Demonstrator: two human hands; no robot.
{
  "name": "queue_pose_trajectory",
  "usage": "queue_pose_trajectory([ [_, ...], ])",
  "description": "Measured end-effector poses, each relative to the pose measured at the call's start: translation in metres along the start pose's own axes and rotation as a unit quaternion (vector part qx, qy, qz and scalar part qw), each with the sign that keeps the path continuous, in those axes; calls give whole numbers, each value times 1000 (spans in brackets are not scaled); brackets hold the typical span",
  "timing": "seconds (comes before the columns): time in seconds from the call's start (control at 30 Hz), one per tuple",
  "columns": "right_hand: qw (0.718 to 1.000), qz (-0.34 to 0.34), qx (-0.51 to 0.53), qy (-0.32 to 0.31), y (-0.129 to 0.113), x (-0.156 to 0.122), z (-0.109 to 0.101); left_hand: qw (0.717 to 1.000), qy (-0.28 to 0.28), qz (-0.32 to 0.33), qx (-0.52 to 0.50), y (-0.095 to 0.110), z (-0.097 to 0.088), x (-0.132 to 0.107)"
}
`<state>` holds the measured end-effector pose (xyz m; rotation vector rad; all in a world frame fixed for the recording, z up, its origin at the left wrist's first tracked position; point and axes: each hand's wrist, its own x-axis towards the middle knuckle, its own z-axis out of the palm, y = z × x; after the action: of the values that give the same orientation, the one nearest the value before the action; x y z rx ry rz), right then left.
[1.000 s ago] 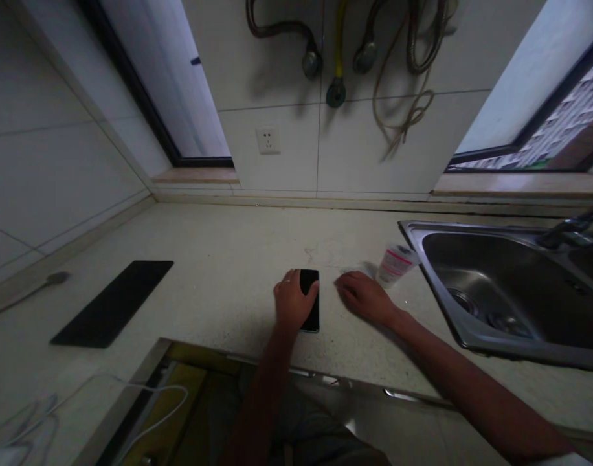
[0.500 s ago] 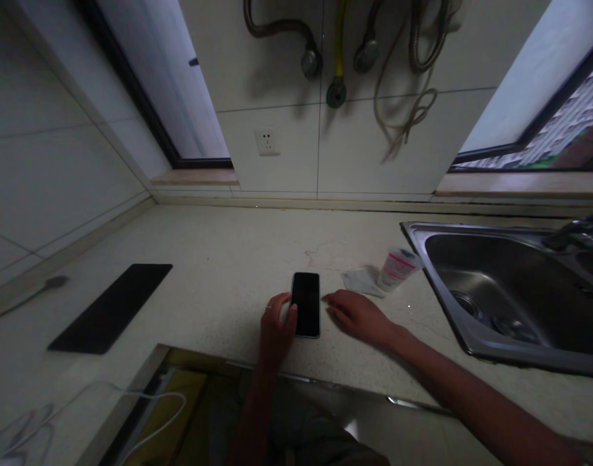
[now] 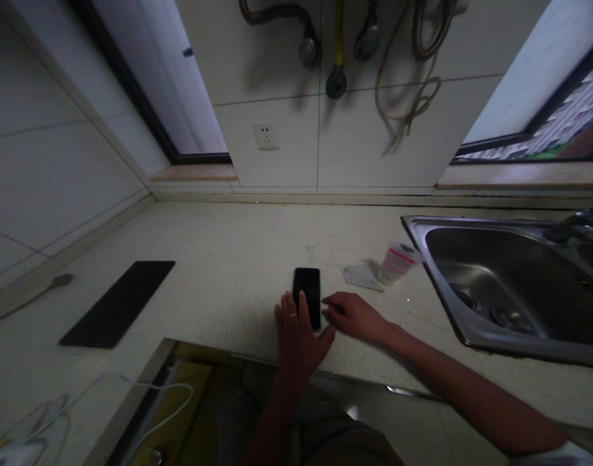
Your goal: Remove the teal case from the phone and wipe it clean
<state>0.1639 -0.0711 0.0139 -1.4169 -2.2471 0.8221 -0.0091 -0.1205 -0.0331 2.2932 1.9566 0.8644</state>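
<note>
Black glass of the phone (image 3: 307, 294) lies flat on the pale worktop (image 3: 219, 259), close to its front edge, and both of your hands are at its near end. Your left hand (image 3: 296, 336) rests flat with the fingers (image 3: 302, 307) spread loosely over the lower left corner of the phone, holding nothing; your right hand (image 3: 352, 316) lies just beside the right edge, its fingers half curled and touching the side, also not closed around anything. To lift the phone well, I think you should press the two long edges between thumb and fingers, not only the screen, because the glass can slide toward the open gap below the edge. Farther to the right a small white tube (image 3: 397, 262) lies tilted on a scrap of wrapper (image 3: 359, 276), near the steel sink (image 3: 500, 336). Well apart on the left lies a black mat (image 3: 119, 303), and a wall socket (image 3: 266, 136) sits behind.
</note>
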Motion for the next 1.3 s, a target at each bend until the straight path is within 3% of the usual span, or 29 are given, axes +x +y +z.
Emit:
queue_pose_trajectory([
  [0.17, 1000, 2, 22, -4, -6, -3, 2, 997, 14, -48, -63, 5, 1, 12],
  [0.37, 982, 18, 188, 1, -1, -4, 8, 984, 15, -116, -137, 5, -16, 24],
  [0.47, 949, 55, 309, 1, 4, 0, 16, 977, 11, -141, -158, 7, -19, 26],
  [0.63, 862, 74, 501, -7, 7, 6, 21, 961, 61, -179, -200, 21, -13, 20],
  [0.8, 837, 48, 544, 24, 6, 6, 10, 944, 68, -183, -264, 32, -16, 19],
  [0.9, 844, 53, 533, 43, 5, 6, 7, 889, 61, -222, -395, 26, -23, 29],
  [0.97, 851, 52, 520, 43, 3, 6, 9, 807, 39, -272, -523, 22, -28, 41],
  [1.03, 854, 41, 518, 25, 1, 6, 12, 712, -23, -335, -617, 19, -32, 54],
  [1.1, 847, 26, 532, 6, -1, 6, 14, 653, -23, -393, -647, 17, -33, 64],
  [1.17, 834, 22, 550, -16, -1, 6, 13, 635, 5, -419, -649, 17, -33, 69],
  [1.3, 821, 60, 561, -89, 0, 5, 10, 624, 29, -441, -645, 15, -28, 72],
])
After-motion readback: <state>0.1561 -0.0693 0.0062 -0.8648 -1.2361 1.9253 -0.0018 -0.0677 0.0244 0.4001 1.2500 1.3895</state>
